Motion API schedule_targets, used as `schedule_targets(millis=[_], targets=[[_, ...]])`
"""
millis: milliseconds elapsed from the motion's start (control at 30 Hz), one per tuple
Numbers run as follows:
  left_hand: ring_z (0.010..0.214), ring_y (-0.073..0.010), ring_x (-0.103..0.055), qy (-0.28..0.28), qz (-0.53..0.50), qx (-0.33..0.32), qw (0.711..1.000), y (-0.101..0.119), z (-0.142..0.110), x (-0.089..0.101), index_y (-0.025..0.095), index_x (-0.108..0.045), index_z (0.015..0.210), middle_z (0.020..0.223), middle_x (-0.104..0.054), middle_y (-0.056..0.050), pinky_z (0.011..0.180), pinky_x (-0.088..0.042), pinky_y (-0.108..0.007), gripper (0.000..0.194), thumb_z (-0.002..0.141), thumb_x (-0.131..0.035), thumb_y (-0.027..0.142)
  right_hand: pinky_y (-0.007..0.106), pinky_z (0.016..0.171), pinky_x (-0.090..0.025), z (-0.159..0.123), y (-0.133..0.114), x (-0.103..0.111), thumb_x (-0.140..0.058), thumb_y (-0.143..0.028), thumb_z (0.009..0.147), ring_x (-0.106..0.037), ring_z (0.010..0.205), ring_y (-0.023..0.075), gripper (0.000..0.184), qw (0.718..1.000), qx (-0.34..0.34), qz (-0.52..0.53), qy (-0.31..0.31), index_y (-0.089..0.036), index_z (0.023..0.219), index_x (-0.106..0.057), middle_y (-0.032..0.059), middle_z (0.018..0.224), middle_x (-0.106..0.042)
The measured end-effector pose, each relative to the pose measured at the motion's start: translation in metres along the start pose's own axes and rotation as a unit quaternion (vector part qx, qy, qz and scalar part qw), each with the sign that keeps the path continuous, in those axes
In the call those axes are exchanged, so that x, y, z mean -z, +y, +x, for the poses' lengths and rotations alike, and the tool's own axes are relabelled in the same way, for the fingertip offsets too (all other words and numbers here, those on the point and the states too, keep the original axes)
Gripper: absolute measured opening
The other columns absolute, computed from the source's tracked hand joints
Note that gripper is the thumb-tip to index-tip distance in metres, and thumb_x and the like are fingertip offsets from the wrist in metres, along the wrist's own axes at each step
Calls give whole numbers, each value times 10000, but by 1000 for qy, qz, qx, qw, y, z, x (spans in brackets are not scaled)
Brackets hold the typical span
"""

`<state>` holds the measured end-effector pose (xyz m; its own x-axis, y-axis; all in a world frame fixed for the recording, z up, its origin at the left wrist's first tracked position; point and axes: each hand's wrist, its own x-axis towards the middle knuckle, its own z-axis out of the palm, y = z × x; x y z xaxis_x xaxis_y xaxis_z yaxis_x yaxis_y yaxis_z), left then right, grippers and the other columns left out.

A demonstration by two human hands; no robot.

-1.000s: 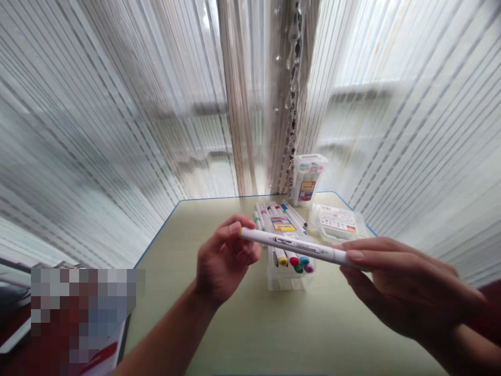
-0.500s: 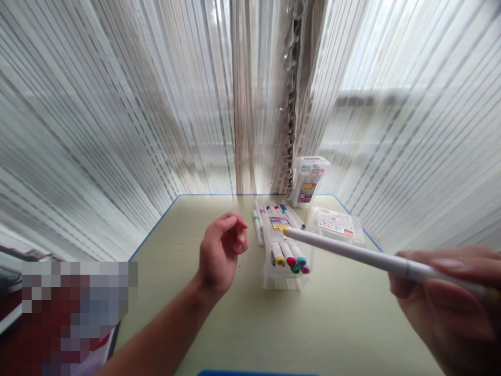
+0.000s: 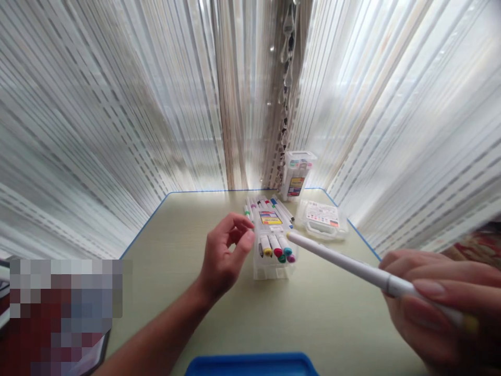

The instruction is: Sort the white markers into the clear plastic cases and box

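Note:
My right hand (image 3: 438, 308) grips a white marker (image 3: 344, 261) with yellow ends, its far tip pointing left toward the table's middle. A clear plastic marker case (image 3: 273, 271) lies on the table with its end facing me. Inside it are several markers with yellow, red, green, teal and purple ends (image 3: 277, 251). Beside the case's left edge is my left hand (image 3: 229, 248), thumb and index finger apart; whether the fingertips touch the case I cannot tell. Several loose white markers (image 3: 282, 209) lie behind the case.
An upright clear case with markers (image 3: 296, 177) stands at the table's back right. A clear lid-like case (image 3: 323, 219) with a printed label lies in front of it. A blue object (image 3: 250, 364) sits at the near edge. String curtains (image 3: 188, 94) hang behind the pale table (image 3: 168, 235).
My left hand has moved right to the case's edge, and its thumb and index finger have spread. The marker stays in my right hand. The view has shifted slightly.

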<state>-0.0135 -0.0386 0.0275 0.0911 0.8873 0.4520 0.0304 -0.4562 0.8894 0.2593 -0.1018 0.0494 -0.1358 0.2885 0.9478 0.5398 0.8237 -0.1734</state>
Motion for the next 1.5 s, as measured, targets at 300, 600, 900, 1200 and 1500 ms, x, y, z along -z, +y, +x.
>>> schedule_targets(millis=[300, 600, 900, 1200, 1500], targets=[[578, -79, -462, -24, 57, 2, 998, -2, -1, -2, 173, -590, 942, 695, -502, 38, 499, -345, -187, 111, 931, -606, 282, 387, 580, -631, 15, -18, 3, -643, -9, 780, -669, 577, 161, 277, 995, 13, 0, -94, -185, 993, -622, 27, 683, -683], [586, -69, -499, -25, 74, -8, 997, 1, -1, -5, 172, -594, 951, 686, -517, 43, 522, -395, -152, 80, 918, -620, 240, 319, 577, -638, 21, -19, -5, -644, -1, 713, -660, 514, 132, 280, 995, 58, -29, -73, -180, 927, -615, -14, 609, -679], [573, -80, -512, -19, 84, -4, 996, 1, -1, -6, 166, -597, 956, 678, -551, 34, 517, -408, -167, 109, 909, -629, 260, 237, 537, -589, 21, -11, -36, -704, -57, 796, -643, 495, 105, 133, 992, 118, -21, -45, -126, 903, -664, -10, 615, -687], [577, -89, -497, -24, 72, 12, 997, 2, -3, -5, 171, -583, 955, 686, -533, 35, 517, -398, -191, 139, 917, -625, 298, 200, 584, -564, 17, -13, -53, -757, -105, 832, -696, 592, 98, 165, 993, 79, 0, -88, -120, 980, -686, 4, 697, -730], [572, -88, -486, -29, 69, 0, 997, 2, -2, -6, 173, -579, 945, 675, -523, 39, 514, -377, -201, 102, 917, -611, 265, 204, 611, -557, 12, -14, -66, -716, -195, 903, -724, 673, 123, 149, 991, 61, -15, -115, -121, 1032, -709, 51, 778, -765]])
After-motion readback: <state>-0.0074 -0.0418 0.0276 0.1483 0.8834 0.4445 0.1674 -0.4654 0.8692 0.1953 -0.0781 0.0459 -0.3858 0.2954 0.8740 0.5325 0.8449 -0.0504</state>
